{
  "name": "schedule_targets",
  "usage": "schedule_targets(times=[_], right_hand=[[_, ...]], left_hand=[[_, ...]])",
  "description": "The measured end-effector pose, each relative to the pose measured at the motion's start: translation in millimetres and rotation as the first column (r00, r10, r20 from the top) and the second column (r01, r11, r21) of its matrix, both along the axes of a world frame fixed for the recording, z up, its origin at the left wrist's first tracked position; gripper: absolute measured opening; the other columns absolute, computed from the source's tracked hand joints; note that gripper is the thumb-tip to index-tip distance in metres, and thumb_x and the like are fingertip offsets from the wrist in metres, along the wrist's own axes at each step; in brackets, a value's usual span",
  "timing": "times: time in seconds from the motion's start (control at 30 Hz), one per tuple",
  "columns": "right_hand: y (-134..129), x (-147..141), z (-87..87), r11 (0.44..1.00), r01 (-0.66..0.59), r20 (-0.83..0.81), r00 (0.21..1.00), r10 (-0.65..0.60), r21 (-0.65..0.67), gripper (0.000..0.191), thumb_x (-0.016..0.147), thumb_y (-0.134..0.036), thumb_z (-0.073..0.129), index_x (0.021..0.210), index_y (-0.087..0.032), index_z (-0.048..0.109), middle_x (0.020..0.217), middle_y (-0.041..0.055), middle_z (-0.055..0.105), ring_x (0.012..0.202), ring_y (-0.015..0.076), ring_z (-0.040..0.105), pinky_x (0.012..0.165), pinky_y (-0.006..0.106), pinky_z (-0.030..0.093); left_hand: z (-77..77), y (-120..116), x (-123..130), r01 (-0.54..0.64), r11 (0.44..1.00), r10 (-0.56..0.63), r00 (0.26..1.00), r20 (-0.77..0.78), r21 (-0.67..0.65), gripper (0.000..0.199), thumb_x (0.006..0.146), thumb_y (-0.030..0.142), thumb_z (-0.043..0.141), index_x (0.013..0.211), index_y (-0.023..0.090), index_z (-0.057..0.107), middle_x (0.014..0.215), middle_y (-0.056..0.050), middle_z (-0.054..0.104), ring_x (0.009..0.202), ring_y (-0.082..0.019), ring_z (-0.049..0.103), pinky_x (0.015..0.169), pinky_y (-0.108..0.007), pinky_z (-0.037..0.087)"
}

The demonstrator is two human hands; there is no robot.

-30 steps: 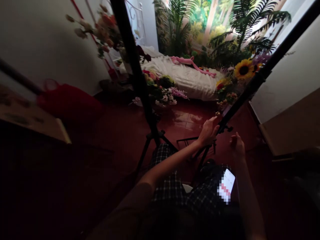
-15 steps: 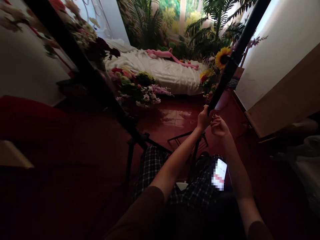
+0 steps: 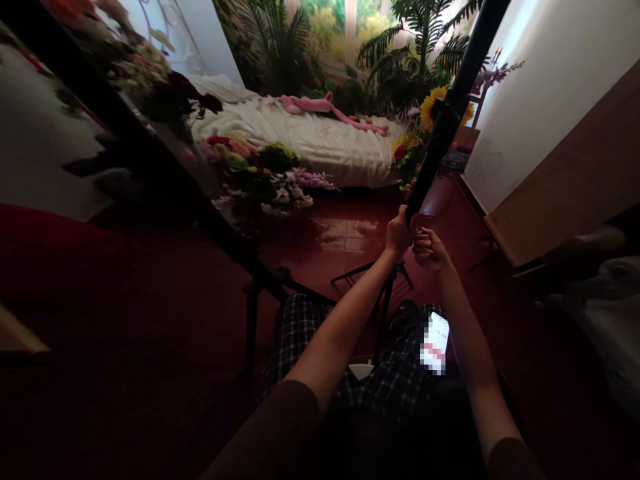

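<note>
A slanting black pole (image 3: 434, 155), the upper part of a stand with spread legs, rises to the upper right. My left hand (image 3: 399, 232) is wrapped round its lower part. Right beside it, my right hand (image 3: 431, 249) has its fingers curled in a pinch close to the pole. Dim light hides what those fingertips hold, if anything. A lit phone (image 3: 436, 343), partly pixelated, lies on my right thigh over checked dark trousers (image 3: 300, 333).
Another thick black pole (image 3: 185, 207) crosses the left side. Ahead stands a white-draped bench (image 3: 330, 150) with a pink plush figure (image 3: 313, 104) on it. Artificial flowers (image 3: 280, 180) and a sunflower (image 3: 430, 110) flank it. A wooden board (image 3: 565, 173) leans at the right wall.
The view has turned a little, so the room and both hands sit slightly further left. The right pole stands a bit more upright in view. Both hands keep their places at the pole.
</note>
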State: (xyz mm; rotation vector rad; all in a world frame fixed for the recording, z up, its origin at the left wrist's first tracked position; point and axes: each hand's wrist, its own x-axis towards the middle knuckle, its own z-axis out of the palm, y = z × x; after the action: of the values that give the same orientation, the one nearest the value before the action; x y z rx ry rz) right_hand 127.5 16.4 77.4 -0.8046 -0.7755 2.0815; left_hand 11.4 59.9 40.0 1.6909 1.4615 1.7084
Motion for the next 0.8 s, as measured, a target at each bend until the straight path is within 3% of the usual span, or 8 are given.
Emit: schedule_targets(times=[0.17,0.27,0.4,0.53,0.6,0.7,0.77,0.8], right_hand=[[14,18,-3.6,0.971,-0.223,0.183,0.962,0.204,0.088,0.044,0.083,-0.051,0.067,0.067,-0.021,0.040,0.050,-0.0100,0.038,0.037,0.0030,0.029,0.033,0.012,0.022],[27,33,3.4,0.922,-0.370,0.476,0.834,0.277,0.112,0.044,0.077,-0.059,0.071,0.077,-0.019,0.054,0.062,-0.0053,0.054,0.045,0.0042,0.043,0.036,0.014,0.029],[35,42,12.0,0.870,-0.460,0.705,0.675,0.216,0.174,0.050,0.074,-0.064,0.070,0.085,-0.015,0.064,0.079,0.0024,0.066,0.060,0.0077,0.056,0.049,0.017,0.043],[25,37,7.6,0.767,-0.506,0.816,0.577,-0.039,0.395,0.040,0.085,-0.056,0.063,0.093,-0.016,0.066,0.080,0.0054,0.069,0.065,0.0130,0.062,0.058,0.023,0.049],[16,32,2.3,0.677,-0.530,0.854,0.404,-0.328,0.511,0.031,0.092,-0.048,0.056,0.097,-0.019,0.066,0.078,0.0057,0.070,0.065,0.0157,0.063,0.060,0.025,0.048],[4,27,-2.9,0.537,-0.626,0.712,0.041,-0.701,0.565,0.025,0.096,-0.038,0.051,0.108,-0.024,0.068,0.094,0.0086,0.072,0.084,0.0222,0.067,0.065,0.028,0.047],[0,27,-0.7,0.497,-0.669,0.632,-0.053,-0.773,0.552,0.026,0.096,-0.034,0.050,0.114,-0.026,0.067,0.105,0.0098,0.071,0.097,0.0252,0.066,0.070,0.030,0.048],[-1,28,3.2,0.477,-0.677,0.635,-0.018,-0.772,0.561,0.027,0.095,-0.032,0.052,0.118,-0.026,0.065,0.107,0.0099,0.070,0.100,0.0251,0.065,0.072,0.031,0.050]], left_hand=[[-2.8,3,1,-0.028,1.000,0.029,0.999,-0.019,0.013,0.038,0.096,0.050,0.043,0.104,0.016,0.059,0.069,-0.004,0.068,0.065,-0.018,0.067,0.061,-0.025,0.042],[-5.1,6,2,-0.013,0.999,0.013,1.000,-0.005,0.042,0.037,0.096,0.051,0.044,0.104,0.018,0.059,0.066,-0.002,0.066,0.063,-0.016,0.066,0.060,-0.024,0.042],[-8.2,9,3,-0.034,0.997,0.033,0.999,0.007,0.070,0.037,0.095,0.051,0.045,0.103,0.018,0.058,0.064,-0.002,0.065,0.060,-0.016,0.065,0.059,-0.024,0.042],[-10.9,10,4,-0.037,0.997,0.035,0.999,0.032,0.072,0.036,0.095,0.051,0.045,0.102,0.018,0.058,0.063,-0.001,0.064,0.059,-0.015,0.064,0.059,-0.023,0.042],[-11.8,10,4,-0.022,0.997,0.020,0.999,0.041,0.069,0.036,0.095,0.051,0.045,0.103,0.018,0.058,0.064,-0.001,0.065,0.060,-0.015,0.064,0.061,-0.024,0.044],[-12.3,9,3,-0.010,0.998,0.008,0.999,0.043,0.061,0.036,0.095,0.050,0.046,0.104,0.018,0.058,0.066,-0.002,0.066,0.062,-0.017,0.066,0.063,-0.025,0.045],[-11.8,8,3,-0.014,0.998,0.011,0.999,0.044,0.059,0.036,0.095,0.050,0.046,0.104,0.018,0.058,0.067,-0.002,0.066,0.063,-0.017,0.067,0.062,-0.025,0.045],[-11.6,8,3,-0.015,0.998,0.013,0.999,0.044,0.061,0.036,0.095,0.050,0.046,0.104,0.018,0.058,0.068,-0.003,0.067,0.063,-0.017,0.067,0.062,-0.025,0.045]])
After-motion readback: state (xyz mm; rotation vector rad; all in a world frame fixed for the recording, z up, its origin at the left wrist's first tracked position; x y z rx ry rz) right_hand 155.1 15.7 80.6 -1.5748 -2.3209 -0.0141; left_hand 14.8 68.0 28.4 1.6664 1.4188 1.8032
